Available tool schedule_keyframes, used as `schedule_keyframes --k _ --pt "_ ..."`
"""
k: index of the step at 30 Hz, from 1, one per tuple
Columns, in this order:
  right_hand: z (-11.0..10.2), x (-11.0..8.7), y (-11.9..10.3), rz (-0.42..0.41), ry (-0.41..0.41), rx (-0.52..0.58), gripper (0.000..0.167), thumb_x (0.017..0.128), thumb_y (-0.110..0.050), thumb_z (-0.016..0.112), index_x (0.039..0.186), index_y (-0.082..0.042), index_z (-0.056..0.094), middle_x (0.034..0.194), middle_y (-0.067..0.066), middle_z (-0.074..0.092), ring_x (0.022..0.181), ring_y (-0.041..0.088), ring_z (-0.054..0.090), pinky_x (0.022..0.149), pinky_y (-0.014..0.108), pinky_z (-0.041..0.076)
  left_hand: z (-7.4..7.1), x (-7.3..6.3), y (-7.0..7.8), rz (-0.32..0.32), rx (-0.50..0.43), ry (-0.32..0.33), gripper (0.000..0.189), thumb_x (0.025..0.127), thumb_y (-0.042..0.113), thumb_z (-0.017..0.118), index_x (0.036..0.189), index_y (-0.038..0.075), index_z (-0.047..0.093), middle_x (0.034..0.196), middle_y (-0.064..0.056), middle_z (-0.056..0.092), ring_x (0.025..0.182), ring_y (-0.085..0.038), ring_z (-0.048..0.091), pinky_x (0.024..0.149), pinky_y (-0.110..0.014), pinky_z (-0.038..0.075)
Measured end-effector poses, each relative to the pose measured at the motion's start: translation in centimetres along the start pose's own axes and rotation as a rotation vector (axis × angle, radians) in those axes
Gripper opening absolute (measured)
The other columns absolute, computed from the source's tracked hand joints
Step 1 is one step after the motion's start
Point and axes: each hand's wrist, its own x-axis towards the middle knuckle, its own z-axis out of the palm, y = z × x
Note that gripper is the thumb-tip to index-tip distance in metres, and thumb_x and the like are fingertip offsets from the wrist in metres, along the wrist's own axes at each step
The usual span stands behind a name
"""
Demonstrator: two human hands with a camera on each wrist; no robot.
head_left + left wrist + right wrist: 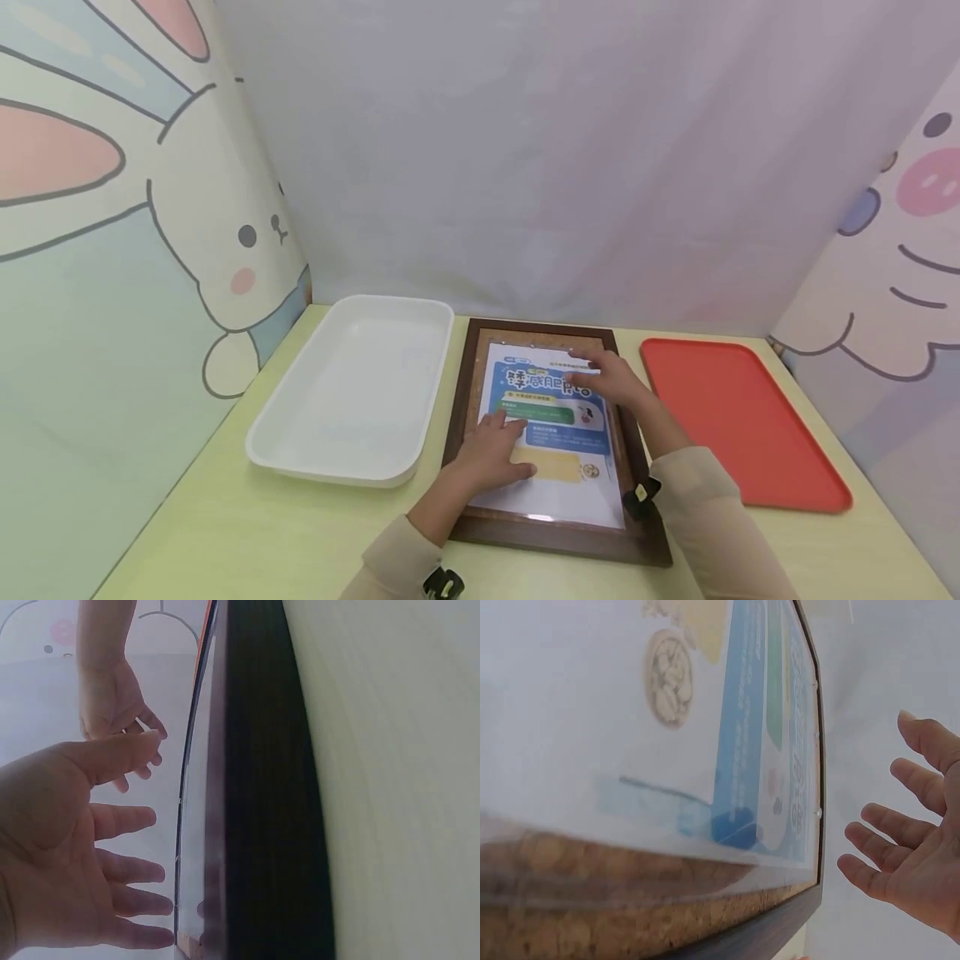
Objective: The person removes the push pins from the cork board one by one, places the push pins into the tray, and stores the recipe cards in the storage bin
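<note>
A dark wood-framed cork board (pixel 562 543) lies flat on the table, bearing a printed paper poster (pixel 543 498) with blue, green and yellow blocks. A shiny clear sheet seems to cover the poster, and small clear pins line its top edge. My left hand (pixel 489 454) is over the poster's lower left, fingers spread; in the left wrist view its fingertips come close to the surface, and contact is hard to tell. Over the poster's upper right is my right hand (pixel 609 379), fingers loosely bent. The right wrist view shows that hand (pixel 922 825) apart from the board, holding nothing.
A white plastic tray (pixel 345 471) stands left of the board. To the right lies a flat red tray (pixel 750 417). Behind the pale yellow table (pixel 300 533) hangs a plain light curtain (pixel 525 167); cartoon-printed walls flank both sides.
</note>
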Motion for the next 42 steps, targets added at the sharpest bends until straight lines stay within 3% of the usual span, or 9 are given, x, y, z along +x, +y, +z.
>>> schedule_keyframes --k 6,12,26,33,42 --pt "0.8 1.5 -0.1 0.032 -0.022 0.039 0.056 0.087 -0.027 0.065 0.135 -0.005 0.047 0.136 0.023 0.042 0.118 0.046 0.042 0.089 0.056 0.039 0.1 0.5 0.6 -0.067 0.018 0.005 0.067 0.076 0.04 0.072 0.133 0.012 0.051 0.145 -0.021 0.029 0.132 -0.046 0.018 0.1 -0.062 0.018" --pt "1.5 2.7 -0.3 0.088 -0.001 0.078 0.056 0.087 -0.029 0.064 0.134 -0.004 0.048 0.134 0.021 0.045 0.117 0.042 0.045 0.091 0.054 0.039 0.2 1.5 0.9 -0.097 0.063 -0.014 0.075 0.073 0.043 0.074 0.136 0.013 0.047 0.147 -0.022 0.023 0.133 -0.047 0.013 0.101 -0.062 0.014" --pt "3.3 4.9 -0.6 0.147 0.087 0.04 0.05 0.086 -0.03 0.066 0.128 -0.004 0.054 0.125 0.018 0.054 0.111 0.035 0.05 0.09 0.048 0.042 0.3 1.8 0.8 -0.136 0.162 -0.142 0.085 0.069 0.049 0.076 0.139 0.013 0.044 0.147 -0.021 0.026 0.132 -0.044 0.021 0.095 -0.061 0.028" --pt "3.9 5.5 -0.1 0.15 0.125 -0.036 0.049 0.085 -0.035 0.067 0.126 -0.01 0.058 0.123 0.016 0.055 0.107 0.034 0.051 0.075 0.046 0.048 0.3 1.6 1.1 -0.134 0.176 -0.162 0.085 0.07 0.05 0.074 0.14 0.013 0.042 0.148 -0.02 0.024 0.133 -0.042 0.02 0.095 -0.062 0.028" --pt "4.3 7.0 0.3 0.153 0.072 0.091 0.048 0.088 -0.029 0.065 0.128 -0.005 0.055 0.123 0.019 0.054 0.108 0.036 0.051 0.088 0.049 0.043 -0.1 1.7 1.4 -0.147 0.2 -0.161 0.085 0.071 0.051 0.074 0.14 0.014 0.042 0.148 -0.019 0.025 0.134 -0.04 0.021 0.095 -0.061 0.029"
